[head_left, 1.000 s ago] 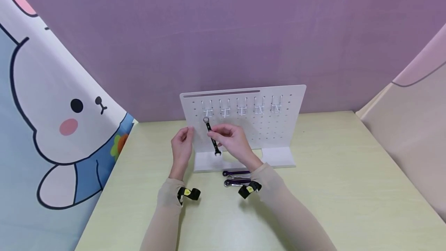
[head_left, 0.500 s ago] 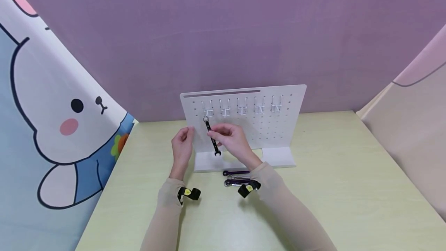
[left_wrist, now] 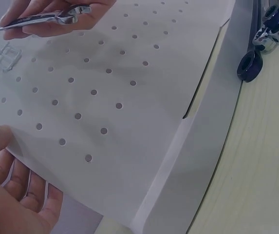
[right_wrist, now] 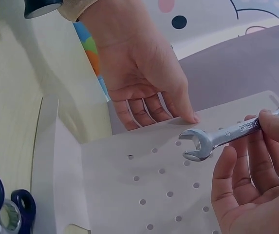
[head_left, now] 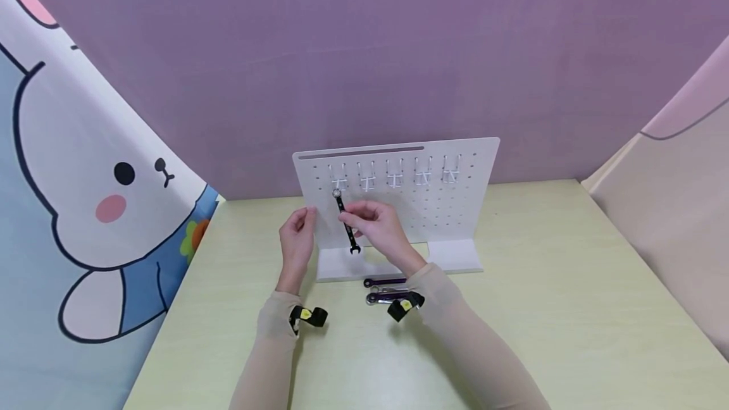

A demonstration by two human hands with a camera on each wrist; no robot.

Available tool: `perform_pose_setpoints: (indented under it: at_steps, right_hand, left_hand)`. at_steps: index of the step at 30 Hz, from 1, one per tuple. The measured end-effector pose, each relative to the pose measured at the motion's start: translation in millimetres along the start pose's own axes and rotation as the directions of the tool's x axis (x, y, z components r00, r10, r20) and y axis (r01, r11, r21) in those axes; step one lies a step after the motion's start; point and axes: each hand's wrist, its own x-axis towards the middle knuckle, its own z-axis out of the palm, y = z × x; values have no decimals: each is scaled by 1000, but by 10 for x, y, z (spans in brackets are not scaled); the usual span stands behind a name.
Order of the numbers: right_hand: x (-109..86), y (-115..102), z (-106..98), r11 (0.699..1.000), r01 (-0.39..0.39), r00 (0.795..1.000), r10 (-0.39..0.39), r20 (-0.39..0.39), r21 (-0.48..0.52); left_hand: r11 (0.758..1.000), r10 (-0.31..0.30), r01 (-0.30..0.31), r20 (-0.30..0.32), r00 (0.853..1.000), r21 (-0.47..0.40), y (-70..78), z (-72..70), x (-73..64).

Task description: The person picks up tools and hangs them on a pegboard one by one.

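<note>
My right hand (head_left: 383, 228) pinches a shiny combination wrench (right_wrist: 227, 135) by the middle of its handle, between thumb and fingers. The wrench hangs steeply in front of a white pegboard (head_left: 481, 173), ring end up and open end down. Its ring end is at the lower end of the leftmost wire hook (head_left: 339, 181); whether it is round the hook I cannot tell. My left hand (head_left: 296, 239) holds the board's left edge, thumb (right_wrist: 190, 114) on the front face and fingers behind it.
Several more wire hooks (head_left: 395, 177) run in a row to the right. Several wrenches (head_left: 384, 282), some dark purple and some silver, lie on the table (head_left: 569, 309) before the board's base (head_left: 455, 257), partly hidden by my right wrist. A purple cloth (head_left: 364, 49) stands behind.
</note>
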Motion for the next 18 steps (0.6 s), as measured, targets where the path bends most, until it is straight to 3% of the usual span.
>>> perform_pose_setpoints:
  at_steps: [18]
  right_hand:
    - [96,26,31,998,-56,998,57,-30,22]
  left_hand:
    - [1000,-5,5,13,1000,-10,24,-7,-28]
